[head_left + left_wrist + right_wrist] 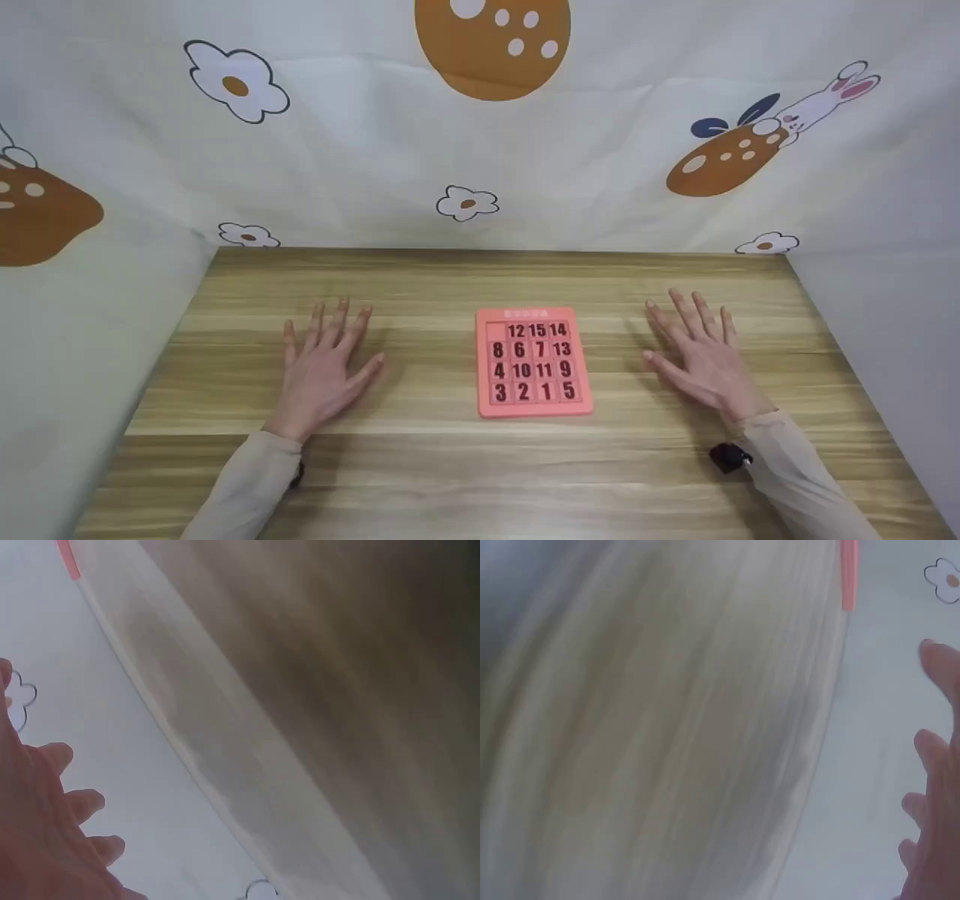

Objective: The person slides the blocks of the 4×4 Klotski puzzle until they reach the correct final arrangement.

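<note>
A pink sliding number puzzle (533, 409) lies flat on the wooden table between the two hands. Its black-numbered tiles fill the grid except for one gap at the top left corner; the top row reads 12, 15, 14. To the left of the puzzle, the left hand (324, 375) is spread palm down with straight fingers, holding nothing. On the other side the right hand (705, 367) lies the same way, fingers fanned out and apart from the puzzle. Both wrist views catch only a pink edge of the puzzle, beyond the left hand (45, 817) and the right hand (937, 817).
The wood-grain table (420, 480) ends at a pale cloth backdrop (360, 165) printed with flowers, orange shapes and a rabbit. Cloth walls also rise at the left and right. A small black device (727, 457) sits at the right wrist, by the beige sleeve (795, 472).
</note>
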Action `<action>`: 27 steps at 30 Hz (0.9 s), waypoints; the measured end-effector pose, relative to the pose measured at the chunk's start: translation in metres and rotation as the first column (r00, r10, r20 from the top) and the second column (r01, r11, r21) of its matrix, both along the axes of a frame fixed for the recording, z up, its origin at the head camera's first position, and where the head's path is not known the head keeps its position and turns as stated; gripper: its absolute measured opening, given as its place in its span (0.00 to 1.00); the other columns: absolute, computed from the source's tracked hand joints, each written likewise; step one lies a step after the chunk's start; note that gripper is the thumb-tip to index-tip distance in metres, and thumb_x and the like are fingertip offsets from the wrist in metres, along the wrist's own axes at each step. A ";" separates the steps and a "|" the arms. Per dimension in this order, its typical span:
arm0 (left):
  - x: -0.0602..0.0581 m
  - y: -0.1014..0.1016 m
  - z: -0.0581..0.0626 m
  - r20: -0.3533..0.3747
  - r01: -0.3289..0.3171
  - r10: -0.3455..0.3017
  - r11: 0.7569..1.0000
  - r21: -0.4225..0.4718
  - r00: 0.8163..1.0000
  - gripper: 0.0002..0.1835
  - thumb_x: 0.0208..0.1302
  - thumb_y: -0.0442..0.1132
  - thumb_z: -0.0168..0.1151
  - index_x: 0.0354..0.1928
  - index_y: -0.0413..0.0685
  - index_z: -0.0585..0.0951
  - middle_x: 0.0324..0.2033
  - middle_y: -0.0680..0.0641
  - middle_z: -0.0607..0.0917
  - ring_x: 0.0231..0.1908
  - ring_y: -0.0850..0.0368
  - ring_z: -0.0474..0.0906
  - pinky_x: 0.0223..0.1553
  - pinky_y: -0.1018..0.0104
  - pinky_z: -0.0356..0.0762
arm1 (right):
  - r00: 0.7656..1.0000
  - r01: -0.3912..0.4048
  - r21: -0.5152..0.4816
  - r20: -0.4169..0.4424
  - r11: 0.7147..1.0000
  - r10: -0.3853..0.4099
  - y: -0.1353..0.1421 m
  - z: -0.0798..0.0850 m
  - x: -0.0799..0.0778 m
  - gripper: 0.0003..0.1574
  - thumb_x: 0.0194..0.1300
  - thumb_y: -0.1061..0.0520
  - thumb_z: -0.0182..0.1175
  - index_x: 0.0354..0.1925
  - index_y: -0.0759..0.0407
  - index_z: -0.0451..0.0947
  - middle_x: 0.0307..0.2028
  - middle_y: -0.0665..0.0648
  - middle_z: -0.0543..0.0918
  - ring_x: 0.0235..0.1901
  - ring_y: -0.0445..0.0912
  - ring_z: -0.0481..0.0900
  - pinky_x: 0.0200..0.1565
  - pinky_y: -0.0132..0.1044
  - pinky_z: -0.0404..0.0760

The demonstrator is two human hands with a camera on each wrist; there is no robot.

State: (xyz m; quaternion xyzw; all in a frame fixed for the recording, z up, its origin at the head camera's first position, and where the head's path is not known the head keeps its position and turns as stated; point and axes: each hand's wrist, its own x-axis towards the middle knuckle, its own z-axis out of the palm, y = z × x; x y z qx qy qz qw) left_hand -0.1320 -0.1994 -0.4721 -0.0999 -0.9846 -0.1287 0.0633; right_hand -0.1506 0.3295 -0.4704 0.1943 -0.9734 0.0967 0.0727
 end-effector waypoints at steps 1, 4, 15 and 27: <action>-0.001 0.003 0.000 0.004 0.011 -0.011 1.000 0.005 1.000 0.39 0.67 0.64 0.51 0.75 0.58 0.58 0.74 0.43 0.53 0.73 0.42 0.35 0.66 0.36 0.23 | 1.000 -0.016 -0.008 0.006 1.000 0.016 -0.003 0.000 -0.001 0.44 0.69 0.36 0.51 0.75 0.49 0.53 0.75 0.62 0.45 0.73 0.56 0.31 0.68 0.57 0.24; -0.004 0.013 -0.001 0.014 0.049 -0.049 0.999 0.001 0.999 0.38 0.66 0.64 0.51 0.74 0.58 0.59 0.74 0.43 0.53 0.73 0.41 0.37 0.66 0.35 0.24 | 0.997 -0.060 -0.023 0.037 0.998 0.061 -0.014 -0.002 -0.003 0.43 0.70 0.37 0.50 0.75 0.51 0.52 0.75 0.63 0.45 0.73 0.58 0.34 0.68 0.56 0.24; -0.016 0.068 0.002 0.170 0.262 -0.256 0.965 -0.009 0.952 0.43 0.64 0.67 0.51 0.75 0.56 0.56 0.74 0.44 0.52 0.72 0.39 0.41 0.67 0.35 0.31 | 0.975 -0.197 -0.024 0.102 0.980 0.199 -0.062 -0.009 -0.006 0.36 0.74 0.43 0.47 0.74 0.53 0.56 0.73 0.64 0.51 0.71 0.64 0.45 0.67 0.64 0.37; -0.036 0.110 0.005 0.390 0.431 -0.444 0.894 0.126 0.807 0.61 0.53 0.69 0.63 0.76 0.44 0.42 0.75 0.40 0.37 0.73 0.44 0.34 0.70 0.46 0.33 | 0.927 -0.340 0.009 0.173 0.940 0.334 -0.115 -0.002 -0.014 0.34 0.75 0.40 0.43 0.73 0.49 0.58 0.74 0.57 0.54 0.72 0.61 0.46 0.68 0.63 0.38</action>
